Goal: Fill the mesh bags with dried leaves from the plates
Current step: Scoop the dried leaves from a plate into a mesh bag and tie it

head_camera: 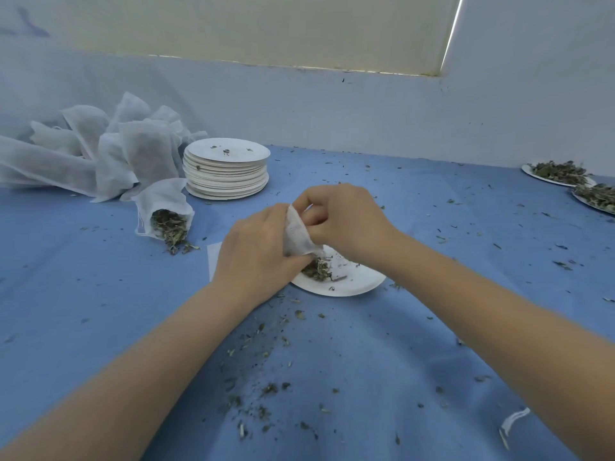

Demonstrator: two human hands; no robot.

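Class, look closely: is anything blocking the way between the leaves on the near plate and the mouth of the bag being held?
Nothing visible does. The left hand and right hand hold the mesh bag with its mouth right at the dried leaves on the plate.

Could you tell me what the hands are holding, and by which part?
Both grip one small white mesh bag over a white paper plate: left hand its side, right hand its upper edge.
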